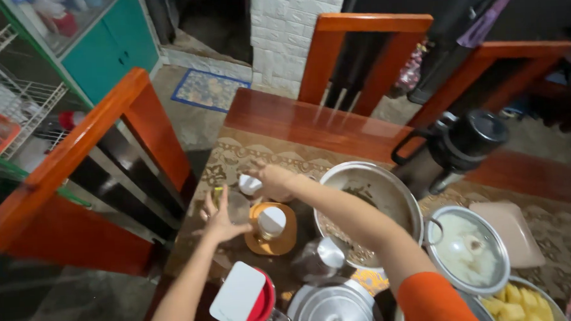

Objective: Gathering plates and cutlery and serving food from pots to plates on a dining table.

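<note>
while the left hand (221, 222) is spreading beside one clear jar (238, 206), the right hand (272, 180) is pinching one white lid (250, 184) near two metal bowls (390, 194).

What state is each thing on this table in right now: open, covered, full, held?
Left hand: fingers spread, against a small jar.
Right hand: reaching over the jar, by a white lid.
Big metal bowl: uncovered, partly filled.
Pot with glass lid: covered.
Black flask: shut, upright.
Bowl of yellow chunks: uncovered.
</note>
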